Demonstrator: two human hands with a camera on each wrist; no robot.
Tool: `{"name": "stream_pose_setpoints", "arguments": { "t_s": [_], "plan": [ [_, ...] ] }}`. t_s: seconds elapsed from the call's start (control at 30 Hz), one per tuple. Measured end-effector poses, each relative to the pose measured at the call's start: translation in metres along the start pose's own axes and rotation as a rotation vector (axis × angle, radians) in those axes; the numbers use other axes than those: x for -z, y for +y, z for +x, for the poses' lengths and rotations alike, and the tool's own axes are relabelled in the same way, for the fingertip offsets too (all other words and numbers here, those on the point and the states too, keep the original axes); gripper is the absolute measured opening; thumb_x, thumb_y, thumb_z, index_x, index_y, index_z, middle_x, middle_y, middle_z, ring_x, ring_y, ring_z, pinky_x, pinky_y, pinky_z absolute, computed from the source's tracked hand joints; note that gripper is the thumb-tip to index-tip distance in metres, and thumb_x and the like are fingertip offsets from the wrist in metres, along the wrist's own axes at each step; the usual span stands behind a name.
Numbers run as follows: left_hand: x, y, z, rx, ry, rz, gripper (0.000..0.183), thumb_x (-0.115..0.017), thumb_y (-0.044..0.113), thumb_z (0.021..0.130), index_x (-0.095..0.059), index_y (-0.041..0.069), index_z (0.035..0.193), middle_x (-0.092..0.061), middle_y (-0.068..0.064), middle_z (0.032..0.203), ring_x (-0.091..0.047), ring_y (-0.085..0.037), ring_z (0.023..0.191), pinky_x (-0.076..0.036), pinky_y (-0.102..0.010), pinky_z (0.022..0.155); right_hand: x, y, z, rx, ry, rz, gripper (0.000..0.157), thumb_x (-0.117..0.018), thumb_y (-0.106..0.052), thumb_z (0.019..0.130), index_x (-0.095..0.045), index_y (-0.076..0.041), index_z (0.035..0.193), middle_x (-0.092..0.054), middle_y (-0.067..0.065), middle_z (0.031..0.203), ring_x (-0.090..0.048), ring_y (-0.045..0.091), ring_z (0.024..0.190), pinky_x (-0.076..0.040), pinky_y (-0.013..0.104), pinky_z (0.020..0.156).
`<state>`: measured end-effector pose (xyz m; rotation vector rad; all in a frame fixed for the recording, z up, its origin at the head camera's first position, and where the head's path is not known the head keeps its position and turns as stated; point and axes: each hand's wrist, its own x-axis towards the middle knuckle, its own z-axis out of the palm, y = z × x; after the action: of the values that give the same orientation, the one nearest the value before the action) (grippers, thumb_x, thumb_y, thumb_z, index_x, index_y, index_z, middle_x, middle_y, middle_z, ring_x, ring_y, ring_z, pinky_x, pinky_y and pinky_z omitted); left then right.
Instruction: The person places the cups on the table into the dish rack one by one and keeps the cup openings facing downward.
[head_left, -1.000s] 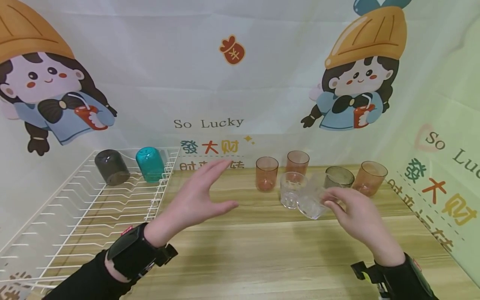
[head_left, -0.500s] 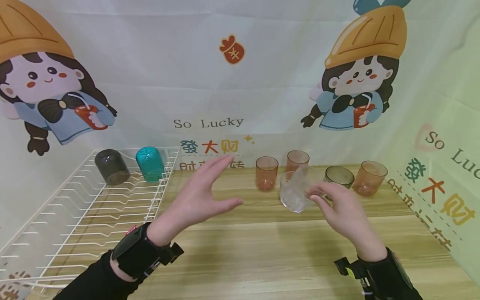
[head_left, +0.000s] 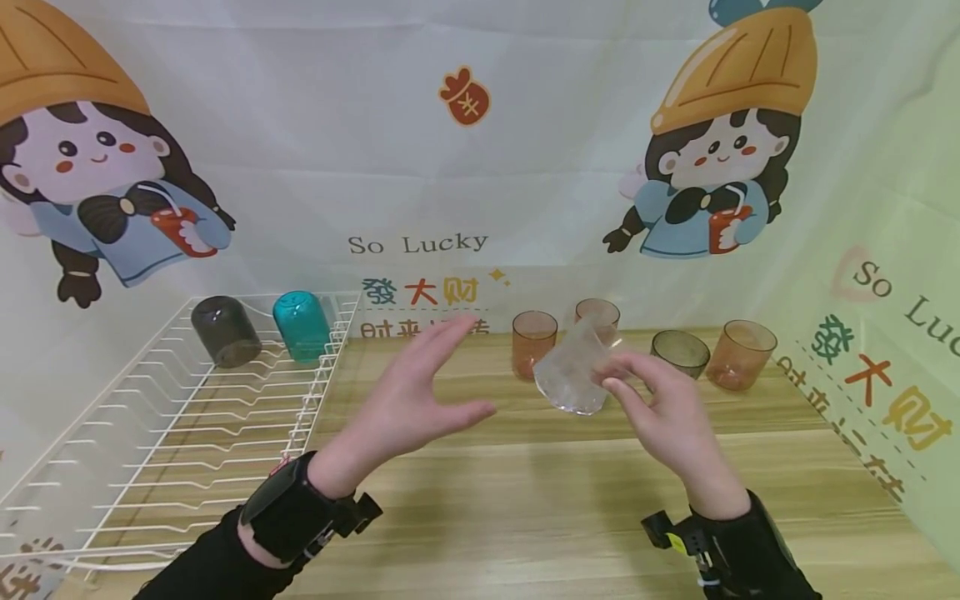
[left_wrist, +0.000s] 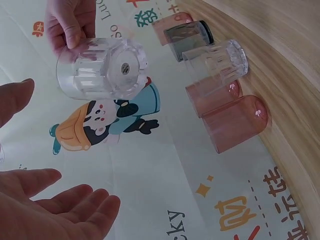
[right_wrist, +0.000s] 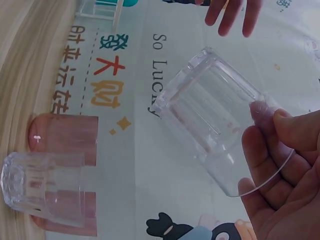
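Observation:
My right hand (head_left: 667,417) pinches a clear drinking glass (head_left: 568,373) near its rim. The glass hangs tilted above the table, its thick base toward the left. In the left wrist view that base (left_wrist: 126,68) faces the camera. My left hand (head_left: 408,396) is held in the air left of the glass, fingers and thumb spread, touching nothing. A second clear glass (right_wrist: 47,187) stands upright on the table, mostly hidden behind the held one in the head view. Two pinkish glasses (head_left: 534,346) stand close by. To the right are a grey-green glass (head_left: 679,354) and another pinkish glass (head_left: 741,357).
A white wire rack (head_left: 202,442) runs along the left side of the wooden table (head_left: 525,517). At its far end a dark grey cup (head_left: 225,332) and a teal cup (head_left: 302,327) sit upside down. A printed cloth (head_left: 540,183) hangs behind.
My right hand has carried the clear glass leftward and raised it, away from the grey-green glass and in front of the other clear one. My left hand has shifted slightly right, still spread.

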<state>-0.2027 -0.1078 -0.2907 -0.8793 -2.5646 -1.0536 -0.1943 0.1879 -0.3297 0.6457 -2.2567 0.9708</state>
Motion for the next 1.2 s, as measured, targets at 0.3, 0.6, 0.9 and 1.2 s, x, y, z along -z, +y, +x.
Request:
{"name": "stream_pose_setpoints", "arguments": {
  "t_s": [0.3, 0.6, 0.9, 1.2],
  "plan": [
    [-0.009, 0.001, 0.0, 0.009, -0.002, -0.021, 0.093, -0.085, 0.031, 0.077, -0.036, 0.012, 0.154, -0.037, -0.008, 0.155, -0.032, -0.028, 0.142, -0.03, -0.052, 0.113, -0.006, -0.01, 0.002, -0.057, -0.001, 0.178, 0.019, -0.067, 0.008, 0.089, -0.07, -0.005, 0.103, -0.072, 0.002, 0.096, -0.064, 0.011, 0.095, -0.048, 0.017, 0.083],
    [-0.019, 0.005, 0.004, -0.045, 0.054, -0.072, 0.092, -0.088, 0.027, 0.075, -0.04, 0.01, 0.151, -0.04, -0.009, 0.152, -0.038, -0.025, 0.139, -0.04, -0.046, 0.108, -0.011, -0.021, 0.005, -0.128, 0.025, 0.352, 0.014, -0.063, 0.006, 0.092, -0.067, 0.002, 0.105, -0.07, 0.009, 0.097, -0.063, 0.01, 0.096, -0.048, 0.019, 0.09],
    [-0.026, 0.009, 0.009, -0.088, 0.098, -0.164, 0.089, -0.089, 0.018, 0.073, -0.044, 0.005, 0.148, -0.044, -0.01, 0.149, -0.041, -0.021, 0.135, -0.049, -0.034, 0.099, -0.014, -0.026, 0.007, -0.125, 0.034, 0.495, 0.015, -0.06, 0.009, 0.093, -0.066, 0.005, 0.106, -0.069, 0.008, 0.097, -0.065, 0.013, 0.096, -0.05, 0.024, 0.091],
    [-0.033, 0.011, 0.011, -0.095, 0.137, -0.213, 0.088, -0.089, 0.016, 0.073, -0.044, 0.004, 0.147, -0.046, -0.01, 0.148, -0.045, -0.022, 0.131, -0.05, -0.032, 0.098, -0.017, -0.03, 0.007, -0.11, 0.064, 0.576, 0.015, -0.057, 0.009, 0.095, -0.063, 0.009, 0.108, -0.069, -0.001, 0.099, -0.066, 0.012, 0.096, -0.052, 0.024, 0.09]
  ]
}}
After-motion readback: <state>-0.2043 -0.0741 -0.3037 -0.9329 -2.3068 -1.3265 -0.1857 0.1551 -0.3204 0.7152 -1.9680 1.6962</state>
